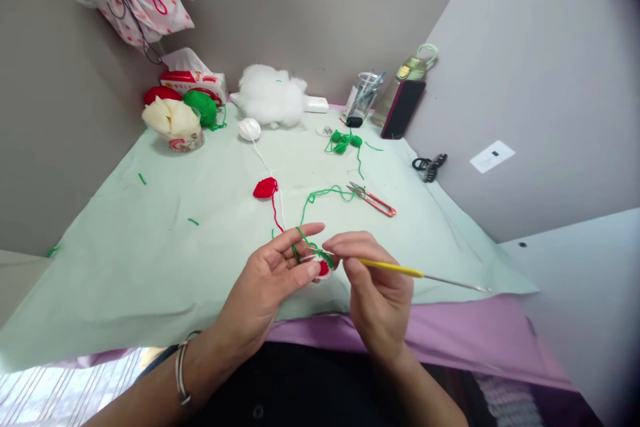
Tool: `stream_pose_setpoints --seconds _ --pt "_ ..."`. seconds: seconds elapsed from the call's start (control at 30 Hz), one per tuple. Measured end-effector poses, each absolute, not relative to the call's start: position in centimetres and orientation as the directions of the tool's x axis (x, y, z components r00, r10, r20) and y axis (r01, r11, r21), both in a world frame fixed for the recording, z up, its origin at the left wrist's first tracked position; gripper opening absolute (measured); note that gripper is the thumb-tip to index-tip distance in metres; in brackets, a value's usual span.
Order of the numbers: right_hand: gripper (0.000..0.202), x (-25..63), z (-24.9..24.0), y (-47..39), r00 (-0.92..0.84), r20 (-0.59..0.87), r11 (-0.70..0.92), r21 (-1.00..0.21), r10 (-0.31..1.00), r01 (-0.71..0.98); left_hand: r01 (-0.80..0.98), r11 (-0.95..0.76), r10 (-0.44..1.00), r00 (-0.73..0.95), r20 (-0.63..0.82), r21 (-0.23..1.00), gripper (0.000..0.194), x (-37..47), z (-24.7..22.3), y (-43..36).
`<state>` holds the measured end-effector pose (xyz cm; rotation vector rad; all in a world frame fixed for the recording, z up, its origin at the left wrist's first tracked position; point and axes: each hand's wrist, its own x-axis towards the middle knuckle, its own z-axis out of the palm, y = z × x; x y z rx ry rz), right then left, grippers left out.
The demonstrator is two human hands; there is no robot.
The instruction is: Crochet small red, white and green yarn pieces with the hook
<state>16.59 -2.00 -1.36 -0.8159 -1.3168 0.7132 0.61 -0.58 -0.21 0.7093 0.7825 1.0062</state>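
My left hand (273, 273) pinches a small round crochet piece (324, 269), red in the centre with white and green around it. Green yarn (299, 233) loops over my left fingers and runs back across the cloth. In my right hand (377, 287) is a yellow-handled crochet hook (393, 267), its working tip at the piece's green edge and its other metal end pointing right. Just beyond my left hand lie a red crocheted piece (265, 187) with a red tail and a white yarn ball (249, 129) whose strand runs toward my hands.
Orange-handled thread snips (377, 202) lie right of centre. Green crocheted pieces (345, 141), a plastic cup (361, 99), a phone (404, 109) and a bottle (390, 95) stand or lie behind. White stuffing (273, 95), a tissue box (197, 83) and a paper-lined tub (175, 125) line the back.
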Motion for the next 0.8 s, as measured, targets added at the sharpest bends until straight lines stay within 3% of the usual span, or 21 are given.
stream_pose_setpoints --seconds 0.13,0.3,0.37,0.47,0.57,0.8 --pt "0.029 16.0 -1.9 -2.0 0.100 0.593 0.583 -0.804 0.799 0.115 -0.463 0.314 0.938 0.287 -0.195 0.829 0.043 1.0 -0.6 -0.6" --pt "0.044 15.6 -2.8 -2.5 0.081 0.751 0.695 -0.642 0.656 0.323 -0.536 0.346 0.935 0.269 -0.233 0.770 0.042 1.4 -0.5 -0.7" --pt "0.039 15.7 -2.8 -2.3 0.089 0.708 0.675 -0.698 0.701 0.240 -0.532 0.368 0.925 0.293 -0.242 0.763 0.043 1.4 -0.4 -0.7" --pt "0.024 16.3 -2.7 -1.6 0.062 0.534 0.537 -0.842 0.843 -0.057 -0.511 0.343 0.931 0.297 -0.213 0.788 0.044 1.2 -0.3 -0.6" --pt "0.017 16.7 -2.8 -1.0 0.025 0.445 0.434 -0.859 0.895 -0.270 -0.491 0.325 0.933 0.308 -0.188 0.808 0.049 1.0 -0.4 -0.5" --pt "0.019 17.2 -2.3 -1.0 -0.061 0.480 0.458 -0.863 0.875 -0.214 -0.431 0.309 0.930 0.323 -0.175 0.848 0.056 0.8 -0.7 -0.1"
